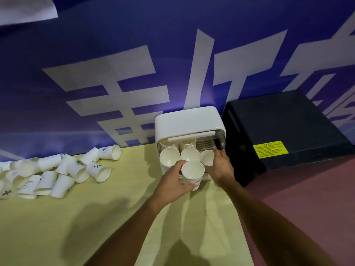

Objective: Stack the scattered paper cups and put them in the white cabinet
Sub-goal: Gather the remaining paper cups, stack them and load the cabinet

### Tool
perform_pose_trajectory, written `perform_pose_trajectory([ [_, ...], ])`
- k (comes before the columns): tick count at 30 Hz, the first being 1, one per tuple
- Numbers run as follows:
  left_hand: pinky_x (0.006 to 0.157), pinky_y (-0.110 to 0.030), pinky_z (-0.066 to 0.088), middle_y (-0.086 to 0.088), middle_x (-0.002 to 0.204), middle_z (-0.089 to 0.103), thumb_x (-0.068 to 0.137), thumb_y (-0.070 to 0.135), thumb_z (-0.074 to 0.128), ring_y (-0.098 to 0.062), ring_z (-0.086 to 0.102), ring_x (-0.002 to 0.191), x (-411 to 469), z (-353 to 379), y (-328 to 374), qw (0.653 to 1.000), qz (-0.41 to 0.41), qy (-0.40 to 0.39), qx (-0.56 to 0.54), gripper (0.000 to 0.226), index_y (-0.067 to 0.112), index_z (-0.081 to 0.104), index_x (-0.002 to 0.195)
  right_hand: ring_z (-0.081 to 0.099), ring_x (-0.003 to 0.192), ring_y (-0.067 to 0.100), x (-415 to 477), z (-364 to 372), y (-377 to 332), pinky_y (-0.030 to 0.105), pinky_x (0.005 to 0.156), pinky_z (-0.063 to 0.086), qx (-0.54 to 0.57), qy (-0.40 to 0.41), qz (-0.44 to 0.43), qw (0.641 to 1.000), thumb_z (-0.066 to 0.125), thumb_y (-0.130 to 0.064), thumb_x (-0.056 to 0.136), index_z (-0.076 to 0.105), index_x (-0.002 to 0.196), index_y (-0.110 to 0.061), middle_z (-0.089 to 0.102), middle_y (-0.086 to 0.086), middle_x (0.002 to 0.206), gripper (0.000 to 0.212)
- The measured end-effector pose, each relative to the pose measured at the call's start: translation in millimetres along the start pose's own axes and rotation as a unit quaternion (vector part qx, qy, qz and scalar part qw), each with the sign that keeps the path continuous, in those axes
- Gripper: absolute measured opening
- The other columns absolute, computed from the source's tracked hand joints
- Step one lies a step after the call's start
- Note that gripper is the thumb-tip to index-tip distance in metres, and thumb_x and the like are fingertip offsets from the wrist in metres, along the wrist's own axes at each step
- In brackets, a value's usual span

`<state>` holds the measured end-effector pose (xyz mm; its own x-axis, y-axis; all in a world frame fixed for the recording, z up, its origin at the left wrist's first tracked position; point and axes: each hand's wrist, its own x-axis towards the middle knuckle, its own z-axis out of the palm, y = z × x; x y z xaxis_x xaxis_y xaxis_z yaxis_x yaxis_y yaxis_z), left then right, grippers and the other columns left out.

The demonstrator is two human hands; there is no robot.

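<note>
I had my left hand (172, 184) clamped round the paper cup stack (192, 172) at the white cabinet (189, 120) mouth, right hand (221, 166) at its edge (grip unclear), so best eased in upright, clear of stored stacks (169, 157).

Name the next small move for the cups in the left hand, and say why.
Probably ease the white paper cups that the left hand grips forward into the open white plastic cabinet. They hang just outside its opening, three cup stacks fill the front row, and the right hand is at the rightmost one, beside bare grille floor behind.
</note>
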<state>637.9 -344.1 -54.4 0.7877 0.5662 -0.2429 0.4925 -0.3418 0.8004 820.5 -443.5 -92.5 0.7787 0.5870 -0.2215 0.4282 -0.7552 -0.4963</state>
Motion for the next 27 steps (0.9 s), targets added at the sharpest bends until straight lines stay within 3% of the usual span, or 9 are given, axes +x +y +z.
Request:
perform_pose_trajectory([
  [6,0.091,-0.026,0.052,0.027,0.119,0.057,0.064,0.046,0.075,0.008,0.053,0.110,4.8,4.9,-1.5,1.000,-0.001,-0.016,0.003,0.070,0.051,0.041,0.125,0.045,0.133,0.031,-3.6,-1.8,5.8,0.044,0.103,0.046,-0.002,-0.010,-0.006,1.000,0.078,-0.030,0.083,0.029,0.154,-0.014,0.041,0.010,0.149,0.087],
  [10,0.089,-0.020,0.049,0.023,0.122,0.057,0.069,0.039,0.078,0.001,0.056,0.110,8.8,6.6,1.1,0.999,0.007,-0.028,-0.014,0.073,0.045,0.040,0.131,0.048,0.127,0.030,-8.4,-14.1,8.4,0.041,0.101,0.045,0.006,0.016,-0.023,1.000,0.072,-0.032,0.086,0.038,0.148,-0.012,0.046,0.011,0.144,0.074],
  [14,0.088,-0.013,0.047,0.023,0.122,0.057,0.070,0.036,0.081,0.007,0.056,0.108,5.7,8.7,2.1,0.998,0.003,-0.027,-0.053,0.072,0.051,0.040,0.126,0.058,0.118,0.019,-28.7,-28.7,0.8,0.037,0.097,0.051,0.185,0.063,-0.044,0.980,0.066,-0.038,0.088,0.047,0.143,-0.019,0.057,0.002,0.135,0.061],
  [17,0.096,-0.024,0.051,0.019,0.123,0.062,0.068,0.042,0.084,0.001,0.059,0.112,7.9,9.9,4.2,0.996,-0.004,-0.023,-0.088,0.074,0.042,0.044,0.131,0.060,0.104,0.002,-46.4,-36.0,-6.9,0.022,0.082,0.051,0.234,0.007,-0.066,0.970,0.065,-0.056,0.085,0.056,0.134,-0.026,0.063,-0.010,0.123,0.058],
  [21,0.096,-0.036,0.054,0.016,0.119,0.065,0.069,0.041,0.085,-0.004,0.063,0.108,14.9,7.2,15.9,0.994,0.004,-0.022,-0.108,0.075,0.039,0.046,0.133,0.062,0.102,0.005,-56.8,-41.6,-14.1,0.026,0.079,0.056,0.252,-0.044,-0.066,0.964,0.072,-0.064,0.078,0.055,0.137,-0.027,0.060,-0.010,0.124,0.072],
  [27,0.094,-0.033,0.054,0.014,0.114,0.065,0.067,0.043,0.084,-0.007,0.064,0.104,19.9,8.8,28.1,0.994,0.015,-0.029,-0.108,0.076,0.037,0.047,0.133,0.065,0.098,0.003,-57.0,-47.1,-15.8,0.029,0.081,0.059,0.236,-0.038,-0.077,0.968,0.077,-0.068,0.069,0.058,0.125,-0.036,0.066,-0.018,0.109,0.067],
])
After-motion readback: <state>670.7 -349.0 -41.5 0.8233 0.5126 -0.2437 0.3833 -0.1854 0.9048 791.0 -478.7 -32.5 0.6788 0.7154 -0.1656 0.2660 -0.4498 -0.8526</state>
